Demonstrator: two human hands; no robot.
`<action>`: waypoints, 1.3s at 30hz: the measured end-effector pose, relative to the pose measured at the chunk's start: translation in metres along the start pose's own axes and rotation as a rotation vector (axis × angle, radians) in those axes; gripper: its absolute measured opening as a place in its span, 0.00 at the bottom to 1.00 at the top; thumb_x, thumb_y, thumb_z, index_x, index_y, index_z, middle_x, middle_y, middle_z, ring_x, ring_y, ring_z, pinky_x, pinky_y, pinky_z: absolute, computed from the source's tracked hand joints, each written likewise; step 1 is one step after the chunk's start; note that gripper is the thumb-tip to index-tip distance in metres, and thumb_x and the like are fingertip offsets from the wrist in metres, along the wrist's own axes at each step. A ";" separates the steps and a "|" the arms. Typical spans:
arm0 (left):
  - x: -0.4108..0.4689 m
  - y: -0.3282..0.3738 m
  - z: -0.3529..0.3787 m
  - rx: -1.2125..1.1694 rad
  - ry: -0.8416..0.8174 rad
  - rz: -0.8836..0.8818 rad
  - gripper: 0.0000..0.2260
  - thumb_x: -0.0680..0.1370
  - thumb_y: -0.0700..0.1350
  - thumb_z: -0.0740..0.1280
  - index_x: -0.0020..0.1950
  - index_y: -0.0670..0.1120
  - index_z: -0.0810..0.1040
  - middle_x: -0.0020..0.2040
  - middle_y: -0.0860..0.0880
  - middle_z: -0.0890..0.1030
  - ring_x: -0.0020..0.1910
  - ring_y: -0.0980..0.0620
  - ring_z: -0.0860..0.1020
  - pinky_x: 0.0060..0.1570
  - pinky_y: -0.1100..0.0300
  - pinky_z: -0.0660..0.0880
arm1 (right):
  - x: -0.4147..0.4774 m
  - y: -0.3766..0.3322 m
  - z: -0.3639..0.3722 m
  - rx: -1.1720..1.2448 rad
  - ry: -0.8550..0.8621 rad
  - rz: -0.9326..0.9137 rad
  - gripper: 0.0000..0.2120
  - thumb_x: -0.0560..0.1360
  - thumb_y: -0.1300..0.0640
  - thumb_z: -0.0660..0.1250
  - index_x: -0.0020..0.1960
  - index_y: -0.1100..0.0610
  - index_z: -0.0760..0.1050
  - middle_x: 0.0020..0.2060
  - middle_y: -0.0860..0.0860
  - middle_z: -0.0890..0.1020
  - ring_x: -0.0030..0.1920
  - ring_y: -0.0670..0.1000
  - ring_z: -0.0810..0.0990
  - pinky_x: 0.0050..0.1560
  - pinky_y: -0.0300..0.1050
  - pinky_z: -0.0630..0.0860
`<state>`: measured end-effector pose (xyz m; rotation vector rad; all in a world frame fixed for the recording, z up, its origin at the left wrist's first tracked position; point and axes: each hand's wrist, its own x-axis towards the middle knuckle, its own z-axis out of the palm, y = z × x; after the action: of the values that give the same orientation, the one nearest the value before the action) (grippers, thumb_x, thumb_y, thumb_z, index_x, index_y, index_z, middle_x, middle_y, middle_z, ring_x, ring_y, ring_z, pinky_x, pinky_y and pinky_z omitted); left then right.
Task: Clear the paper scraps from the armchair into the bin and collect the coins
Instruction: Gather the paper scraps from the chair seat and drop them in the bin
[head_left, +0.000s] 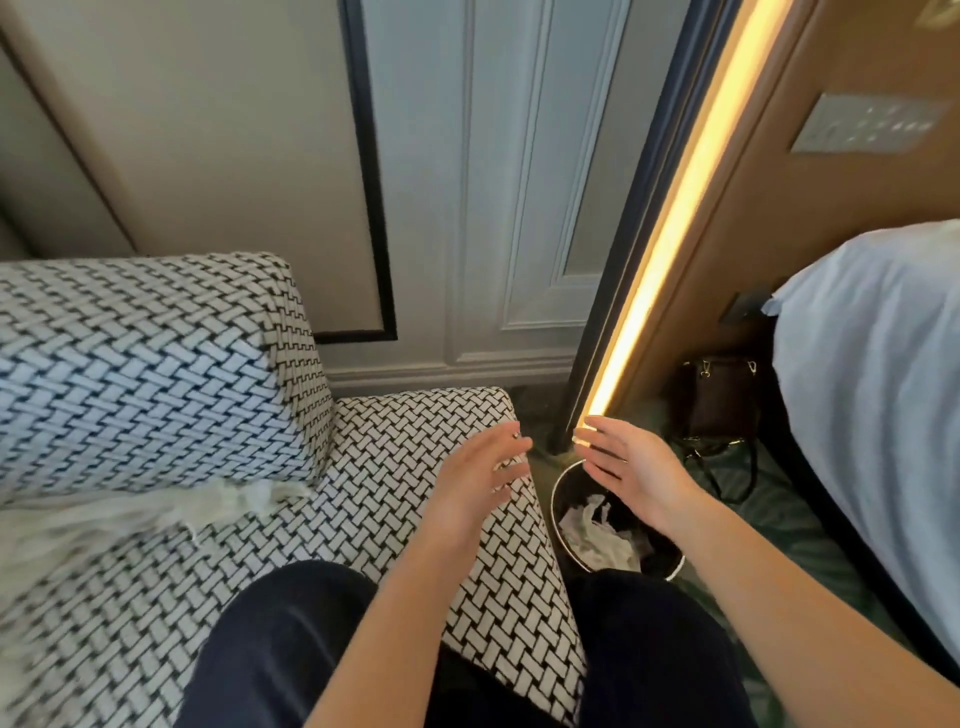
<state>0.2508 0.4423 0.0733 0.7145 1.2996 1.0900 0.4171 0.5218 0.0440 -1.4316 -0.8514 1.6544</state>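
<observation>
Head view: left hand (475, 480) hovers over the armchair (415, 467) seat's right edge, fingers spread, holding nothing visible. Right hand (631, 470) hangs above the bin (670, 569), palm inward, fingers extended and empty. Crumpled paper (602, 535) lies inside the bin, on the floor just beside the armchair. A white throw (130, 514) lies on the seat. Coins cannot be made out.
</observation>
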 end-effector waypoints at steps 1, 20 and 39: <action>-0.012 0.005 -0.012 -0.009 0.010 0.045 0.13 0.80 0.51 0.60 0.63 0.53 0.75 0.55 0.54 0.81 0.56 0.54 0.78 0.64 0.51 0.70 | -0.011 -0.006 0.018 -0.016 -0.030 -0.019 0.14 0.78 0.56 0.62 0.63 0.58 0.73 0.54 0.53 0.80 0.55 0.52 0.79 0.59 0.47 0.74; -0.209 -0.021 -0.276 -0.074 0.752 0.262 0.10 0.80 0.48 0.59 0.57 0.53 0.78 0.52 0.55 0.83 0.53 0.54 0.80 0.61 0.53 0.72 | -0.165 0.066 0.302 -0.275 -0.784 -0.128 0.07 0.77 0.60 0.62 0.50 0.58 0.78 0.42 0.52 0.84 0.44 0.51 0.81 0.49 0.45 0.77; -0.248 -0.146 -0.317 -0.219 1.147 -0.005 0.09 0.80 0.40 0.60 0.52 0.48 0.80 0.53 0.52 0.81 0.51 0.52 0.79 0.54 0.57 0.75 | -0.168 0.224 0.326 -1.737 -1.205 -0.916 0.26 0.80 0.53 0.58 0.75 0.41 0.54 0.77 0.49 0.43 0.76 0.56 0.46 0.73 0.55 0.53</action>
<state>-0.0061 0.1118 -0.0181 -0.1688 2.0553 1.6945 0.0774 0.2671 -0.0246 -0.2198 -3.3971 0.5663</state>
